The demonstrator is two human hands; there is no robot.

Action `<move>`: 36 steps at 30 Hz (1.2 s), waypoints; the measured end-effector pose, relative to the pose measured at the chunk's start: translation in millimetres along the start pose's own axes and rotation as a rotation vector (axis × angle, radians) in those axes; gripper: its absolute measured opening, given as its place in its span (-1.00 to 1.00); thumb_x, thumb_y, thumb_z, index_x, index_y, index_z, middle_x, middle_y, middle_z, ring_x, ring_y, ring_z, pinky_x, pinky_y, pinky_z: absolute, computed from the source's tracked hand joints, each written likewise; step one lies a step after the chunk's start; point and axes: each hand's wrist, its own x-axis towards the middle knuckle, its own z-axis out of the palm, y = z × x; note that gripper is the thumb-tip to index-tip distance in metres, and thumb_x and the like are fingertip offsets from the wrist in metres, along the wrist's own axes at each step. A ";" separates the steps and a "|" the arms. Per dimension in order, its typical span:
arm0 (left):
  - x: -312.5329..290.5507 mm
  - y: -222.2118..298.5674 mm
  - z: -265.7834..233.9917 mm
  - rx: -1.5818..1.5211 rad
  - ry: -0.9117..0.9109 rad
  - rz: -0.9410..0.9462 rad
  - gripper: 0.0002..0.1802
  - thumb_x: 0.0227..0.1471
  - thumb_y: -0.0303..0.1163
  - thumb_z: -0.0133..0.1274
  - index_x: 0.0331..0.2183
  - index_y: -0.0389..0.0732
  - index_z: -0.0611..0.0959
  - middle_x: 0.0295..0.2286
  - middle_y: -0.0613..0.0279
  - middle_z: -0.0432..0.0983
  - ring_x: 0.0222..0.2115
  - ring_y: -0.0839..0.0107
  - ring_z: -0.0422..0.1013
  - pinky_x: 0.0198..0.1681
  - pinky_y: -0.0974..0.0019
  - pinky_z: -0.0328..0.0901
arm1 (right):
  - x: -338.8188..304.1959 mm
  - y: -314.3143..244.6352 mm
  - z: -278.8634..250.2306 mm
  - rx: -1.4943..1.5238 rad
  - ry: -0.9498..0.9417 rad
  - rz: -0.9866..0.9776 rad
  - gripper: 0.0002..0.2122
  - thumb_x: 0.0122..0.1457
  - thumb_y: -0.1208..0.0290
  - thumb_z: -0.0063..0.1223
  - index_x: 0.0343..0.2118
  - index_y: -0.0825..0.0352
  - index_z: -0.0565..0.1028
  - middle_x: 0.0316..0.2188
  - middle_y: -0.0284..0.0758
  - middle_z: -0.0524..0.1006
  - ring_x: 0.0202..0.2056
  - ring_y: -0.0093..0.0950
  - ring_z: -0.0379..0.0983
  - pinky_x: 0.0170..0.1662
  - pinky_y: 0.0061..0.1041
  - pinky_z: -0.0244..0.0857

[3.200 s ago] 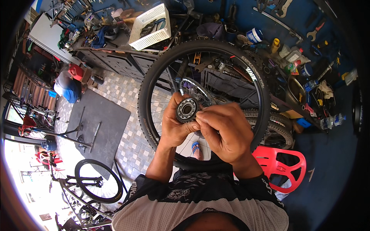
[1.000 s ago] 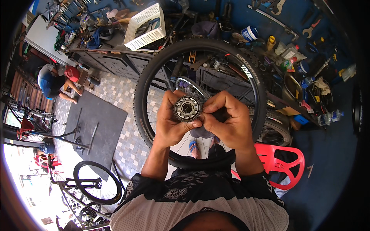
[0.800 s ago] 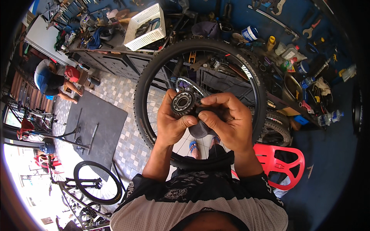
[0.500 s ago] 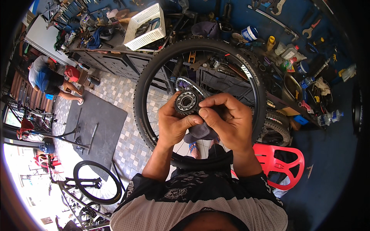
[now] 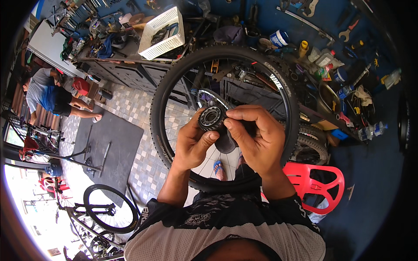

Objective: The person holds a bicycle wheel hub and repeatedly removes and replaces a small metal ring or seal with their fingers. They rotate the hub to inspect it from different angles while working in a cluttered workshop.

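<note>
Nearest: the person's grey and black shirt, both forearms rising from it toward the middle of the view.

Left hand: fingers curled around the lower left side of a small black toothed hub part with a shiny metal ring at its centre. Thumb lies across the front, just under the part. Grip closed on the part.

Right hand: fingers bent over from the right, fingertips touching the right edge of the same part. Closed on it too; a dark rounded piece shows below the fingers, between the two hands, but what it is cannot be told.

The hub part sits at chest height in front of the person, at the centre of a bicycle wheel with a knobby black tyre, which stands upright just behind the hands. Spokes visible around the hands. Whether the part is fixed to the wheel or free cannot be told.

Below the wheel: a foot in a blue sandal on the tiled floor. Right of it, a red plastic chair, close to the right forearm.

Farther: a dark floor mat to the left; a second bicycle wheel at lower left.

Farthest: a cluttered workbench carrying a white basket, tools on a blue wall, and another person crouched at far left.
</note>
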 end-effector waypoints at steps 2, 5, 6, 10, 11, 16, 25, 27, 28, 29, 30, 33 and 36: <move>1.5 2.3 2.2 0.026 0.004 0.029 -0.50 0.25 -0.32 0.22 0.09 -0.42 0.50 -0.14 0.23 0.56 -0.12 0.52 0.42 -0.02 0.42 0.31 | 0.7 -4.1 -1.6 -0.049 -0.008 -0.015 -0.83 0.14 0.63 0.34 -0.22 0.41 0.60 -0.29 -0.22 0.66 -0.27 -0.41 0.65 -0.23 -0.53 0.50; 2.6 6.2 2.6 0.091 -0.008 0.055 -0.53 0.24 -0.31 0.22 0.05 -0.41 0.53 -0.16 0.23 0.57 -0.14 0.52 0.43 -0.03 0.41 0.32 | 1.2 -6.2 -3.1 -0.113 -0.013 -0.056 -0.82 0.13 0.63 0.34 -0.22 0.41 0.60 -0.28 -0.21 0.65 -0.27 -0.38 0.64 -0.24 -0.49 0.50; 2.9 7.1 2.4 0.116 -0.015 0.061 -0.54 0.24 -0.31 0.23 0.04 -0.40 0.54 -0.17 0.23 0.57 -0.15 0.52 0.43 -0.03 0.41 0.32 | 1.2 -5.6 -3.2 -0.122 -0.012 -0.088 -0.82 0.12 0.64 0.35 -0.21 0.40 0.61 -0.28 -0.21 0.65 -0.28 -0.37 0.63 -0.24 -0.48 0.49; 3.0 7.3 6.5 0.127 0.026 0.074 -0.56 0.25 -0.30 0.22 0.03 -0.39 0.56 -0.17 0.23 0.59 -0.16 0.52 0.44 -0.04 0.40 0.33 | 0.7 -2.2 -2.1 -0.136 -0.011 -0.174 -0.79 0.09 0.66 0.35 -0.20 0.40 0.61 -0.30 -0.21 0.65 -0.32 -0.33 0.60 -0.25 -0.43 0.46; 3.6 6.9 7.1 0.126 0.031 0.072 -0.55 0.25 -0.29 0.22 0.04 -0.39 0.56 -0.17 0.23 0.59 -0.15 0.52 0.44 -0.04 0.40 0.33 | 0.5 -1.4 -1.1 -0.135 -0.009 -0.184 -0.79 0.09 0.66 0.35 -0.20 0.40 0.61 -0.30 -0.21 0.65 -0.33 -0.33 0.59 -0.26 -0.43 0.46; -0.5 -3.0 6.2 0.036 0.034 0.018 -0.54 0.26 -0.27 0.21 0.05 -0.39 0.57 -0.13 0.23 0.60 -0.13 0.52 0.44 -0.03 0.41 0.33 | -1.7 5.4 7.6 -0.190 0.061 -0.279 -0.78 0.08 0.67 0.35 -0.20 0.39 0.61 -0.32 -0.23 0.64 -0.35 -0.32 0.57 -0.29 -0.44 0.43; -2.8 -24.4 7.2 -0.166 0.065 -0.002 -0.51 0.31 -0.21 0.15 0.09 -0.39 0.55 -0.18 0.27 0.58 -0.21 0.57 0.42 -0.13 0.44 0.31 | -5.3 12.3 6.5 -0.158 0.049 -0.209 -0.82 0.13 0.66 0.31 -0.20 0.39 0.60 -0.31 -0.23 0.63 -0.33 -0.32 0.57 -0.27 -0.43 0.46; -3.6 -24.1 6.4 -0.281 0.058 -0.052 -0.51 0.32 -0.20 0.13 0.09 -0.39 0.54 -0.19 0.26 0.57 -0.24 0.58 0.41 -0.17 0.45 0.30 | -6.2 11.4 5.0 -0.072 0.060 -0.121 -0.84 0.14 0.66 0.30 -0.21 0.41 0.60 -0.30 -0.22 0.62 -0.32 -0.33 0.58 -0.25 -0.44 0.47; -1.7 -21.7 9.6 -0.292 0.072 -0.040 -0.51 0.32 -0.20 0.13 0.09 -0.39 0.54 -0.20 0.26 0.57 -0.24 0.58 0.41 -0.17 0.46 0.30 | -7.3 9.2 4.2 -0.030 0.078 -0.084 -0.84 0.15 0.66 0.30 -0.21 0.41 0.60 -0.30 -0.21 0.62 -0.31 -0.34 0.58 -0.25 -0.45 0.47; 1.4 -17.1 15.7 -0.304 0.086 -0.027 -0.52 0.32 -0.21 0.13 0.09 -0.39 0.54 -0.20 0.26 0.57 -0.25 0.58 0.42 -0.18 0.47 0.30 | -7.4 7.2 3.5 0.013 0.096 -0.047 -0.85 0.16 0.66 0.29 -0.22 0.42 0.59 -0.29 -0.21 0.62 -0.30 -0.34 0.59 -0.24 -0.45 0.47; 3.2 -14.8 18.9 -0.315 0.100 -0.015 -0.52 0.32 -0.22 0.13 0.09 -0.39 0.53 -0.20 0.26 0.57 -0.25 0.58 0.42 -0.19 0.48 0.30 | -6.4 5.4 2.7 -0.003 0.084 -0.057 -0.86 0.17 0.67 0.28 -0.22 0.44 0.59 -0.28 -0.20 0.63 -0.28 -0.37 0.59 -0.22 -0.48 0.47; -1.1 -22.5 13.1 -0.276 0.080 -0.030 -0.53 0.32 -0.23 0.13 0.08 -0.39 0.54 -0.20 0.26 0.58 -0.24 0.58 0.42 -0.16 0.47 0.32 | -4.2 5.3 5.5 -0.082 0.093 -0.152 -0.83 0.15 0.66 0.30 -0.20 0.43 0.59 -0.29 -0.22 0.63 -0.29 -0.36 0.58 -0.23 -0.48 0.46; -0.3 -22.3 17.3 -0.189 0.095 0.006 -0.53 0.31 -0.25 0.14 0.09 -0.39 0.54 -0.19 0.27 0.59 -0.22 0.59 0.43 -0.12 0.47 0.33 | -2.4 6.2 9.0 -0.160 0.092 -0.232 -0.80 0.12 0.65 0.33 -0.19 0.40 0.59 -0.29 -0.24 0.63 -0.32 -0.35 0.57 -0.26 -0.46 0.44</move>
